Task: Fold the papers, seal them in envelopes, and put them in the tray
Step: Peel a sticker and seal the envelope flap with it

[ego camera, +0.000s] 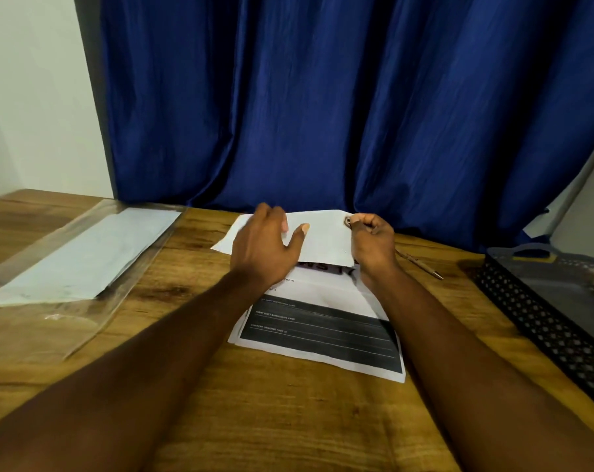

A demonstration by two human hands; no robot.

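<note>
A printed sheet of paper (322,332) with a dark form block lies on the wooden table in front of me. Its far part is folded over toward me, white back upward (322,236). My left hand (264,247) lies on the folded flap, fingers spread and thumb out. My right hand (370,243) has its fingers curled and pinches the flap's right corner. A black mesh tray (541,315) stands at the right edge. White envelopes (84,253) lie inside a clear plastic sleeve at the left.
A pen (420,262) lies on the table just right of my right hand. A blue curtain (322,97) hangs behind the table. The clear plastic sleeve (50,321) reaches toward the front left.
</note>
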